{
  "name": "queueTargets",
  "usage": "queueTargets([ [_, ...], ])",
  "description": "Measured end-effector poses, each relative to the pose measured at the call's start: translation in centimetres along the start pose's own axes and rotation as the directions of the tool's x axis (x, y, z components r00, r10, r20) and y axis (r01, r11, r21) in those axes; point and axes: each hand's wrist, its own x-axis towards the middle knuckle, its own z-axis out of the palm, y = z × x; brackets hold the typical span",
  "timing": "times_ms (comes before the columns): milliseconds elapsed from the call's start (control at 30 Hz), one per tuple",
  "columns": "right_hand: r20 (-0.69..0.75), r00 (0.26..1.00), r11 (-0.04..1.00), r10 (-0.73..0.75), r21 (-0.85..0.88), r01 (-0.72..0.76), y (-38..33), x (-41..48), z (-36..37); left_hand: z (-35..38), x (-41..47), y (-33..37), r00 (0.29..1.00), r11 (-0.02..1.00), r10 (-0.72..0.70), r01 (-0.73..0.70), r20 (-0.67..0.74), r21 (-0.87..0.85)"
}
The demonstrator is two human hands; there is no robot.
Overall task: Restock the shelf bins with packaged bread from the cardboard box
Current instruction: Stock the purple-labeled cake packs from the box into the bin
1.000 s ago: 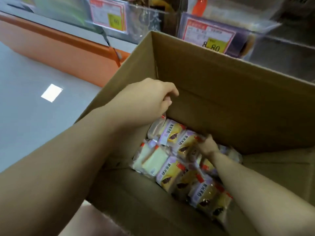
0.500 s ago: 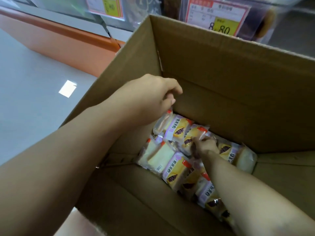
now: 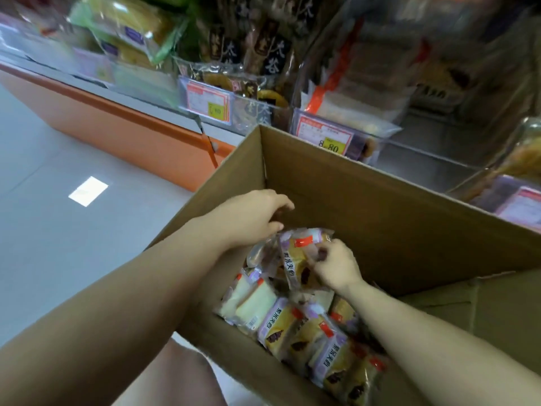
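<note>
An open cardboard box (image 3: 380, 206) stands in front of the shelf, with several packaged breads (image 3: 281, 320) in purple and yellow wrappers on its bottom. My left hand (image 3: 251, 218) is inside the box and pinches the top edges of hanging bread packs (image 3: 260, 253). My right hand (image 3: 333, 268) grips one raised bread pack (image 3: 295, 259) just beside the left hand, above the pile. Clear shelf bins (image 3: 345, 133) with price tags stand behind the box's far wall.
The bins hold other wrapped bakery goods (image 3: 240, 54). An orange shelf base (image 3: 117, 124) runs along the left, above grey floor tiles (image 3: 58, 200). A second bin (image 3: 509, 200) with a label sits at the right. My knee (image 3: 175, 376) is below the box.
My right hand has lifted a bread pack off the pile up toward the left hand. The view has tilted up, so more of the shelf bins shows.
</note>
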Motion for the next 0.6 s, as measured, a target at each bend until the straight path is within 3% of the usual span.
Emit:
queueTargets([
  [100, 0.017, 0.984, 0.983, -0.175, -0.044, 0.175, -2.9, -2.3, -3.4, -0.3, -0.8, 0.1, 0.999, 0.999, 0.032, -0.032, -0.001, 0.016],
  [300, -0.047, 0.925, 0.926, -0.378, -0.007, 0.378, -5.9, -8.0, -10.0, -2.6, -2.8, 2.5, 0.976, 0.975, 0.19, -0.201, -0.11, -0.098],
  [467, -0.191, 0.892, 0.908, -0.41, 0.007, 0.419, -7.4, -11.7, -13.9, -5.2, -3.9, 4.7, 0.921, 0.936, 0.321, -0.344, -0.22, -0.073],
  [600, -0.343, 0.825, 0.881, -0.449, -0.019, 0.472, -8.1, -13.6, -16.7, -8.2, -4.7, 5.6, 0.847, 0.873, 0.416, -0.474, -0.331, -0.115],
])
